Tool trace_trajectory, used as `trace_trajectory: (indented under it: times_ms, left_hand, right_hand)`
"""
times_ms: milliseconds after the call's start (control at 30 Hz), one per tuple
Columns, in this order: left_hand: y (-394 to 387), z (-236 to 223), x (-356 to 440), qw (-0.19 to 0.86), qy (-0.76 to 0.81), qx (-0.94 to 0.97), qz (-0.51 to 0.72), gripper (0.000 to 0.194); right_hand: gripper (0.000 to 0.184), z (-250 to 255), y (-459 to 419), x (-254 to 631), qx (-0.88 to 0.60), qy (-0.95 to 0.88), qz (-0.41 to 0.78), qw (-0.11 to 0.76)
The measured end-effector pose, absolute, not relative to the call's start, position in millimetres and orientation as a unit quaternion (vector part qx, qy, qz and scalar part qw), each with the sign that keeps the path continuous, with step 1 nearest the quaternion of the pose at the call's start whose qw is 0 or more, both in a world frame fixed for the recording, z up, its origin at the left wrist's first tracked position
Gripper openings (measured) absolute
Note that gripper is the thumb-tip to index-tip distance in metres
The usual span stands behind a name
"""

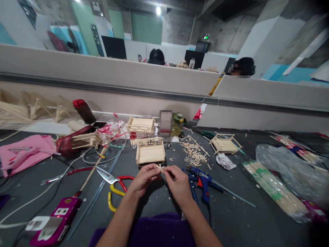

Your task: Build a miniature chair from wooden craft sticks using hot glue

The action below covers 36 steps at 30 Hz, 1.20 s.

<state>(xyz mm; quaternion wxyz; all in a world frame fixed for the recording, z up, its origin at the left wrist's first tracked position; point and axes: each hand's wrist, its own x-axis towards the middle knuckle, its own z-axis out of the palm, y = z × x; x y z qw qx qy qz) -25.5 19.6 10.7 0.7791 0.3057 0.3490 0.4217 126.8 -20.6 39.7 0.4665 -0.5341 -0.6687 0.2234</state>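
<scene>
My left hand (144, 179) and my right hand (178, 182) meet over the dark table, both pinched on a small piece of short wooden sticks (160, 167) held between the fingertips. Just beyond them stands a small wooden stick model (150, 151) like a bed frame. A second model (141, 125) sits behind it and a third (224, 143) lies to the right. Loose cut sticks (193, 153) are scattered between them. A blue glue gun (203, 181) lies right of my right hand.
Red-and-yellow-handled shears (115, 183) lie left of my hands. A magenta device (55, 221) sits at the near left, pink cloth (24, 151) at far left. Packs of bamboo skewers (276, 192) and a plastic bag (290, 171) lie right. Grey partition (128, 82) behind; people beyond it.
</scene>
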Motion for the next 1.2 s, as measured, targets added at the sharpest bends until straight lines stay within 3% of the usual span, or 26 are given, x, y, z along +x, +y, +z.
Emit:
trace_trajectory:
  times_ms: [567, 1200]
  left_hand:
    - [19.5, 12.0, -24.8, 0.768, 0.365, 0.315, 0.421, 0.025]
    - [20.4, 12.8, -26.1, 0.769, 0.388, 0.302, 0.408, 0.027]
  right_hand:
    - [0.016, 35.6, -19.9, 124.2, -0.544, -0.652, 0.232, 0.474]
    - [0.017, 24.4, -18.0, 126.1, -0.559, -0.570, 0.333, 0.502]
